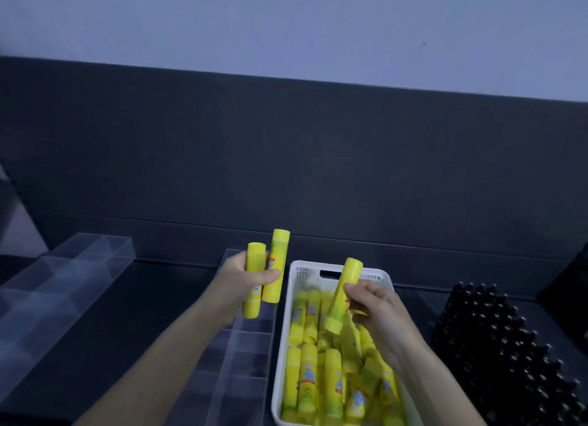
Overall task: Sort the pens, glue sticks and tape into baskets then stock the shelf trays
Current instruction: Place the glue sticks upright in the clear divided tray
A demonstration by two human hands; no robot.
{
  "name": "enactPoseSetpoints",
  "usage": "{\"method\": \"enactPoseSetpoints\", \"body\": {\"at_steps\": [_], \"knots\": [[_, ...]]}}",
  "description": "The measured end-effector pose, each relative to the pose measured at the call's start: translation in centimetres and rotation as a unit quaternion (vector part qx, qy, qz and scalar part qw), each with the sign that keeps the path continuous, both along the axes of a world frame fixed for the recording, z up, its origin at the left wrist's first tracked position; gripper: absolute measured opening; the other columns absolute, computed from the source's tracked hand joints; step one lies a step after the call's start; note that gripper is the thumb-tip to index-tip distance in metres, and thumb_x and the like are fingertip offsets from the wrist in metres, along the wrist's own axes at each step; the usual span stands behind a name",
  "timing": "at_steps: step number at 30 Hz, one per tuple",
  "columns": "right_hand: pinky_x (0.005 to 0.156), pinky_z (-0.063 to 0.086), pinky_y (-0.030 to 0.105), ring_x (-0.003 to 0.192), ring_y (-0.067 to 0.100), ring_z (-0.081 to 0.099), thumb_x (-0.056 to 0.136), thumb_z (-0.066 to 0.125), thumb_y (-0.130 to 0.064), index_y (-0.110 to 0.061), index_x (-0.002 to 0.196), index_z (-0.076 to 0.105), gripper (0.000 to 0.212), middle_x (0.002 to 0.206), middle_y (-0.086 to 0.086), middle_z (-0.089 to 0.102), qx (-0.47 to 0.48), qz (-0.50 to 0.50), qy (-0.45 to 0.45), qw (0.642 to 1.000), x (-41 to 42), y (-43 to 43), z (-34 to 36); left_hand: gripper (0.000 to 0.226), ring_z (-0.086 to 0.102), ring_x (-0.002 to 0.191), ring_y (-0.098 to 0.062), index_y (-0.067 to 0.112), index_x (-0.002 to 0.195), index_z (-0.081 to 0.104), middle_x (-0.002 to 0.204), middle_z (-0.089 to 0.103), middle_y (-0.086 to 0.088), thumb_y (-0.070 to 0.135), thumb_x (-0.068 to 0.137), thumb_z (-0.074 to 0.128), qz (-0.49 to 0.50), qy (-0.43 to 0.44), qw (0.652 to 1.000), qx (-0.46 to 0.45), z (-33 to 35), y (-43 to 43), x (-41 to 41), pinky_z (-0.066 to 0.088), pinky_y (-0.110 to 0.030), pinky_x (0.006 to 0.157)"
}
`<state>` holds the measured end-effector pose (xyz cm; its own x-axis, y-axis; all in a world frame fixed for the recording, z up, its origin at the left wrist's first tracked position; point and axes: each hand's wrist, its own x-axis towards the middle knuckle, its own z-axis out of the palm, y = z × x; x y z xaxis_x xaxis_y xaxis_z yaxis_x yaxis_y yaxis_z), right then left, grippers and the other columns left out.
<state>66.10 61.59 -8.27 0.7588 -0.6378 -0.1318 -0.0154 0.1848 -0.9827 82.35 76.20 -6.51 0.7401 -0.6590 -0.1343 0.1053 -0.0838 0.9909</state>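
Clutched a pair of yellow plastic cylindrical glue sticks (280, 250) in the left hand (251, 276), thumb wrapped across the fronts, both upright and touching side by side, the right-hand one poking higher. Held that pair up over the far end of a clear acrylic divided tray (248, 346), just left of a white perforated plastic basket (305, 273). Pinched a third yellow glue stick (348, 276) in the right hand (372, 301), fingers curled round its middle, one end tilted up and away toward the basket's far wall, the wider end pointing down at the load. Found the basket crammed with a heap of yellow glue sticks (308, 378), some lying lengthwise in rows, others jumbled under the right wrist. Caught a second clear acrylic tray (63, 276) well off to the left, angled on the dark shelf surface (143, 298). Glimpsed a black studded mass (509, 346) beside the basket on the right, too dark and blurred to tell what it was. Kept both forearms bare, reaching in from the near edge.
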Motion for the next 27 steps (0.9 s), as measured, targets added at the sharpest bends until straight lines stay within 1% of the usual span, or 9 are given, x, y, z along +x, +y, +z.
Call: {"method": "enactPoseSetpoints", "body": {"at_steps": [3,5,8,11,13,15,18,21,27], "knots": [[0.059,0.041,0.023,0.057,0.01,0.053,0.086,0.059,-0.006,-0.009,0.065,0.054,0.022,0.058,0.0,0.058,-0.053,-0.008,0.011,0.999,4.1,1.2,1.0,0.02,0.059,0.084,-0.024,0.016,0.09,0.063,0.09,0.065,-0.009,0.0,0.08,0.067,0.026,-0.002,1.0,0.005,-0.1,2.9,3.3,0.047,-0.037,0.077],[0.059,0.044,0.022,0.058,0.01,0.058,0.083,0.061,-0.003,-0.006,0.072,0.053,0.014,0.063,0.004,0.061,-0.106,-0.007,0.03,0.994,7.8,2.1,1.5,0.024,0.059,0.085,-0.022,0.021,0.086,0.062,0.09,0.064,-0.008,-0.001,0.079,0.067,0.048,-0.006,0.999,0.001,-0.2,4.6,5.6,0.046,-0.037,0.081],[0.061,0.044,0.029,0.067,0.021,0.057,0.076,0.067,-0.003,-0.007,0.073,0.055,0.013,0.069,0.009,0.061,-0.196,-0.023,0.067,0.978,13.9,3.0,1.0,0.03,0.058,0.081,-0.015,0.027,0.085,0.059,0.087,0.064,-0.003,-0.002,0.08,0.066,0.057,-0.022,0.998,0.0,-0.5,6.9,8.7,0.045,-0.029,0.074],[0.061,0.039,0.026,0.07,0.018,0.053,0.076,0.067,-0.01,-0.007,0.081,0.059,0.01,0.073,0.002,0.059,-0.293,-0.028,0.132,0.947,19.3,3.7,0.0,0.028,0.059,0.081,-0.015,0.025,0.084,0.059,0.087,0.064,-0.003,-0.001,0.08,0.067,0.05,-0.028,0.998,0.018,-1.4,8.7,11.2,0.046,-0.025,0.07],[0.061,0.04,0.027,0.075,0.019,0.055,0.079,0.064,-0.012,-0.006,0.087,0.058,0.012,0.078,0.002,0.059,-0.332,-0.025,0.172,0.927,22.2,4.0,-0.8,0.024,0.059,0.081,-0.016,0.023,0.082,0.059,0.087,0.065,-0.005,0.0,0.08,0.067,0.046,-0.038,0.998,0.037,-2.2,9.5,12.6,0.046,-0.024,0.069],[0.064,0.043,0.03,0.078,0.024,0.057,0.08,0.063,-0.014,-0.009,0.085,0.053,0.013,0.08,0.004,0.058,-0.368,-0.016,0.222,0.903,24.1,4.1,-2.0,0.021,0.06,0.081,-0.018,0.02,0.083,0.06,0.088,0.065,-0.008,0.001,0.08,0.068,0.036,-0.046,0.997,0.05,-2.9,9.9,13.7,0.046,-0.025,0.07],[0.064,0.045,0.033,0.082,0.029,0.06,0.081,0.061,-0.018,-0.012,0.083,0.047,0.016,0.083,0.006,0.059,-0.409,0.023,0.287,0.866,25.6,4.4,-3.7,0.021,0.059,0.079,-0.017,0.018,0.084,0.06,0.083,0.064,-0.004,-0.001,0.079,0.068,0.018,-0.037,0.998,0.053,-3.7,9.8,14.7,0.047,-0.023,0.066],[0.061,0.042,0.032,0.087,0.031,0.061,0.083,0.059,-0.021,-0.013,0.084,0.046,0.016,0.09,0.01,0.063,-0.432,0.038,0.316,0.843,25.7,4.7,-4.4,0.02,0.059,0.074,-0.015,0.016,0.084,0.061,0.078,0.063,-0.002,-0.002,0.079,0.068,0.009,-0.02,0.999,0.049,-4.2,9.3,15.0,0.046,-0.022,0.064],[0.065,0.046,0.033,0.087,0.032,0.061,0.079,0.064,-0.019,-0.012,0.083,0.048,0.017,0.095,0.014,0.066,-0.444,0.046,0.317,0.837,25.7,4.6,-4.5,0.02,0.057,0.07,-0.011,0.017,0.082,0.06,0.076,0.061,0.0,-0.001,0.079,0.068,-0.001,-0.013,0.999,0.044,-4.4,8.1,15.0,0.045,-0.02,0.062]]}}
